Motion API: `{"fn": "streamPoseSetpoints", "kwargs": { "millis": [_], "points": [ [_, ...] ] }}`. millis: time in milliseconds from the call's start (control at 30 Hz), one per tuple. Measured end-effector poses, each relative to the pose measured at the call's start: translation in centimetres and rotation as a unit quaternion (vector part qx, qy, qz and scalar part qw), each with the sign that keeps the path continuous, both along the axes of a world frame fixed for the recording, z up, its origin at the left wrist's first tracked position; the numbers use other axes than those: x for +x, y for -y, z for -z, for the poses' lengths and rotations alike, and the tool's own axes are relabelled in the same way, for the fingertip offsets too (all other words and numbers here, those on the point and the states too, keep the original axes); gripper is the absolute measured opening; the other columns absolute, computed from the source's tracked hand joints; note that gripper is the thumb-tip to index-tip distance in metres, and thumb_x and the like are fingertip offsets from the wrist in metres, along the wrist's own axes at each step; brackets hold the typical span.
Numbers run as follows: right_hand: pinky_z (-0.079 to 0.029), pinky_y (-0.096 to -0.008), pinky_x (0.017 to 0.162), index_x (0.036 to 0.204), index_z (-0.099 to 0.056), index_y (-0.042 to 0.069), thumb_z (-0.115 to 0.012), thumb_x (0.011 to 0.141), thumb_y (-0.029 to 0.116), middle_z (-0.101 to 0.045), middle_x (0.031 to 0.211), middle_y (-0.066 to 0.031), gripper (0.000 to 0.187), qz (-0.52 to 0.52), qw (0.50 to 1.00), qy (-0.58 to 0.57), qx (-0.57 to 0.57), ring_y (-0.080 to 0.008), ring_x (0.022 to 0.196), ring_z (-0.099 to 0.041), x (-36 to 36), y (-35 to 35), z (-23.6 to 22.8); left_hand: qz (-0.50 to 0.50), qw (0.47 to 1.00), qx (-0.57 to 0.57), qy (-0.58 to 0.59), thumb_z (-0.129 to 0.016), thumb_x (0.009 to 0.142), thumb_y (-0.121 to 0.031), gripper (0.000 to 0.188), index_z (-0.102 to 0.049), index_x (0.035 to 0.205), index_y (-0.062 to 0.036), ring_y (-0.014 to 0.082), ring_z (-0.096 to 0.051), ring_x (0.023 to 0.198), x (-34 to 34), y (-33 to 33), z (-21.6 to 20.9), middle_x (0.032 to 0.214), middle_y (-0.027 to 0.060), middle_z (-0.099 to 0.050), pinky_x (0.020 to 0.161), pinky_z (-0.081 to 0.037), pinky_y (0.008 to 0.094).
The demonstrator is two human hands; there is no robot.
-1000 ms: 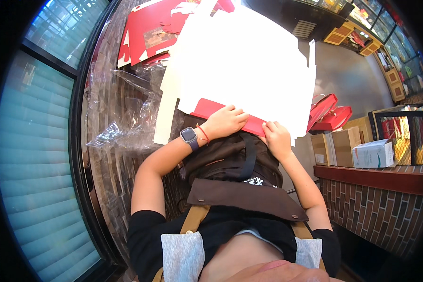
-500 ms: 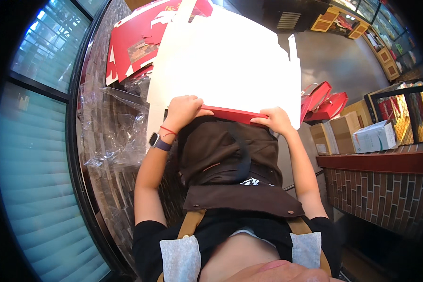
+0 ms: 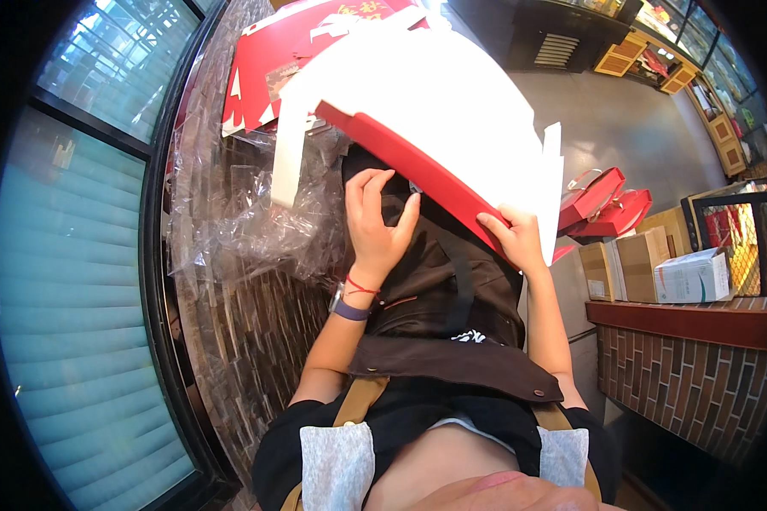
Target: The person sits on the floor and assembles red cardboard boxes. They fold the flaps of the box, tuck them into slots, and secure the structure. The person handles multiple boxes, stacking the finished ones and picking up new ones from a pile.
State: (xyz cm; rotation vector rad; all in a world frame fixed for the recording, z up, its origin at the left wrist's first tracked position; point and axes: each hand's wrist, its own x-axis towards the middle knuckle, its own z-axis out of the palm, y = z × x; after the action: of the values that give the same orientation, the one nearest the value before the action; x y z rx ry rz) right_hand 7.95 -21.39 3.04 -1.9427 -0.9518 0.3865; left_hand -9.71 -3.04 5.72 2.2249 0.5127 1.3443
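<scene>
A large sheet of cardboard, white inside with a red folded-up edge, lies tilted in front of me. It looks like an unfolded gift box. My right hand grips its red edge near the right end, thumb on the red side. My left hand is off the cardboard, with fingers apart and curved, just below the red edge and over my brown apron. Nothing shows between its fingers. A narrow white flap hangs at the cardboard's left side. Glare washes out the white surface.
Flat red printed sheets are stacked at the far left, with crumpled clear plastic nearer me. Two red gift boxes with handles stand to the right. Cartons and a white box sit above a brick wall. A window borders the left.
My left hand has let go of the red edge and opened. The cardboard has turned, its left end now farther from me and its right end nearer. My right hand still grips it.
</scene>
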Motion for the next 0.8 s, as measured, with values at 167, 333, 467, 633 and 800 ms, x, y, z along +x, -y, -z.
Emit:
{"fn": "streamPoseSetpoints", "kwargs": {
  "millis": [167, 333, 467, 633, 800],
  "points": [
    [-0.047, -0.0279, 0.065, 0.095, -0.07, -0.005, -0.072, 0.092, 0.022, -0.066, 0.075, -0.0052, 0.027, 0.064, 0.981, -0.101, 0.156, -0.0084, 0.07, -0.055, 0.2, -0.7, -2.6, -0.09, 0.992, -0.082, 0.029, -0.068, 0.091, -0.018, 0.05, -0.047, 0.131, 0.0042, 0.038, -0.046, 0.123, -0.4, -3.7, 0.6, 0.127, 0.0223, -0.049, 0.107, -0.036, 0.0443],
    [-0.05, -0.0276, 0.073, 0.107, -0.069, -0.005, -0.066, 0.096, 0.015, -0.071, 0.091, -0.0048, 0.023, 0.034, 0.962, -0.123, 0.24, -0.01, 0.08, -0.06, -1.1, -2.4, -5.0, 0.168, 0.921, -0.351, -0.004, -0.068, 0.093, -0.015, 0.041, -0.054, 0.129, -0.0032, 0.0143, -0.061, 0.106, -2.0, -4.6, -1.1, 0.119, 0.0094, -0.063, 0.091, -0.05, 0.0308],
    [-0.053, -0.0324, 0.072, 0.115, -0.065, -0.001, -0.058, 0.1, 0.019, -0.071, 0.091, -0.011, 0.026, -0.05, 0.973, -0.123, 0.189, -0.0149, 0.08, -0.067, -5.7, -7.1, -6.4, 0.378, 0.783, -0.493, 0.042, -0.077, 0.086, -0.017, 0.091, -0.016, 0.154, -0.0091, 0.0209, -0.056, 0.115, -1.0, 0.3, -0.8, 0.143, 0.0141, -0.042, 0.092, -0.051, 0.0339],
    [-0.048, -0.0383, 0.096, 0.13, -0.058, 0.002, -0.049, 0.103, 0.027, -0.065, 0.121, -0.021, 0.037, -0.269, 0.951, -0.136, 0.067, -0.0341, 0.113, -0.063, -7.3, -8.3, -4.2, 0.209, 0.819, -0.52, 0.123, -0.071, 0.083, 0.0, 0.069, -0.031, 0.138, -0.0004, 0.0189, -0.061, 0.106, -1.7, -1.9, 2.0, 0.119, 0.0123, -0.058, 0.085, -0.054, 0.0325],
    [-0.035, -0.0437, 0.112, 0.136, -0.054, 0.005, -0.067, 0.092, 0.036, -0.059, 0.133, -0.0164, 0.055, -0.317, 0.938, 0.13, -0.044, -0.0378, 0.13, -0.048, -4.8, -4.3, -4.3, 0.108, 0.889, -0.429, 0.116, -0.065, 0.085, 0.003, 0.071, -0.03, 0.146, 0.0009, 0.0157, -0.062, 0.102, -4.9, -7.3, 4.0, 0.128, 0.0102, -0.057, 0.082, -0.054, 0.0271]
  ]
}}
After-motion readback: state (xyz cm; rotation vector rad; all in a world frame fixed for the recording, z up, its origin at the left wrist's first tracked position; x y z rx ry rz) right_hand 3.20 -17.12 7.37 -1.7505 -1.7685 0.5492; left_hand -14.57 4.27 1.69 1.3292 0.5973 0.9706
